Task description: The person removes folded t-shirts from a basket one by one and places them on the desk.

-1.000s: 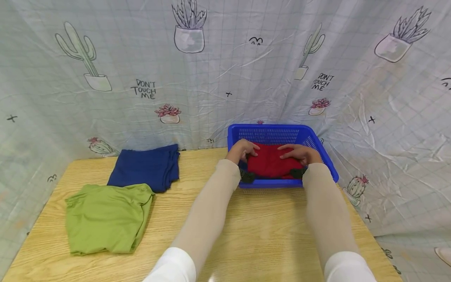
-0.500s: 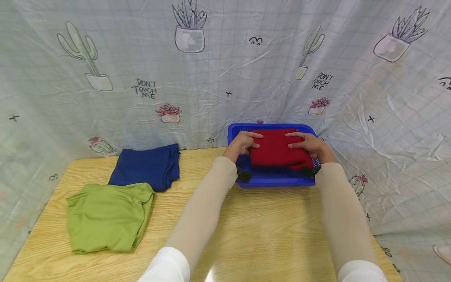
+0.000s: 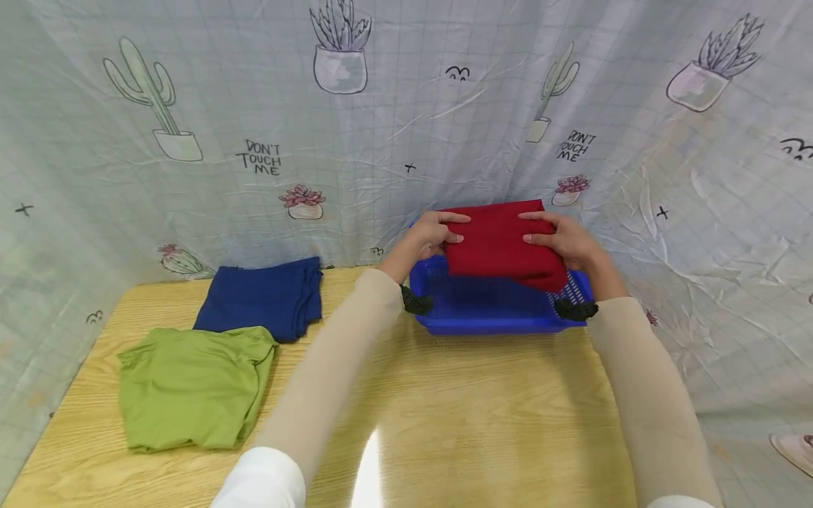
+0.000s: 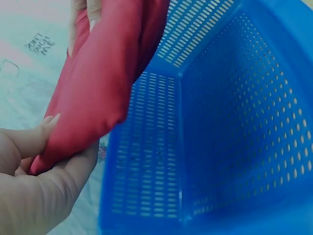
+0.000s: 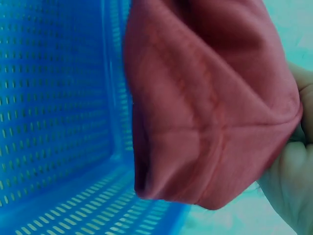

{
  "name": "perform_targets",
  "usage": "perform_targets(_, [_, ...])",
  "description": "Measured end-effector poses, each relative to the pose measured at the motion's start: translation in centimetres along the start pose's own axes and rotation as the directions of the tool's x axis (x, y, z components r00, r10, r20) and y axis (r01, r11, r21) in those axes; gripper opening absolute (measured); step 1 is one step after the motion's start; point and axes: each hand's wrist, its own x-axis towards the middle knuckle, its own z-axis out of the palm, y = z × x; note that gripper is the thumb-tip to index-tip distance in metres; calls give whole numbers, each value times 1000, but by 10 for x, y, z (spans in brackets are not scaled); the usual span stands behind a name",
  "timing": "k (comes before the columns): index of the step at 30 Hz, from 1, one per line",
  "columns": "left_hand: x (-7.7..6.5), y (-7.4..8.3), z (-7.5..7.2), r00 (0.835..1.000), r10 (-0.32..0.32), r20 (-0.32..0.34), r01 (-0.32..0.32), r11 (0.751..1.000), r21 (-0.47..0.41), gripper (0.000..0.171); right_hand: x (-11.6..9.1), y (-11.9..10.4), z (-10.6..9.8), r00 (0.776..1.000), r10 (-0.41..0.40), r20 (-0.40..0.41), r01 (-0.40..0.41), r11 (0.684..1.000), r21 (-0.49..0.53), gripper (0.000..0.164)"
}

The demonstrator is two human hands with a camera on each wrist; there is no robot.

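A folded red garment (image 3: pixel 495 240) is held above the blue plastic basket (image 3: pixel 495 326) at the back of the table. My left hand (image 3: pixel 427 236) grips its left side, with the thumb on one face and the fingers behind in the left wrist view. My right hand (image 3: pixel 565 243) holds the opposite side. Stitched seams show on the red garment (image 5: pixel 210 122) in the right wrist view. Below it the perforated inside of the basket (image 4: pixel 234 117) shows, with no cloth in the part seen.
A folded navy blue cloth (image 3: pixel 260 298) lies at the back left of the wooden table (image 3: pixel 457 416). In front of it, slightly overlapping, is a folded green garment (image 3: pixel 193 388). A cactus-print curtain (image 3: pixel 394 106) hangs close behind the basket.
Both hands have lifted the red garment from inside the basket to above it. The basket's inside has come into view. The navy and green cloths have stayed put.
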Motion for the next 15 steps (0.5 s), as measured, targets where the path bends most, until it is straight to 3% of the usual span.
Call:
perform_targets(7, [-24,9,-11,999,29,33,-30,999,21,52,-19,-22,17,1000,-11,-16,10,999,-50,58])
perform_targets(15, [-46,8,-26,996,58,71,-59,998,10,51,-32,-32,35,996,-79,-40,73,989,-128,53])
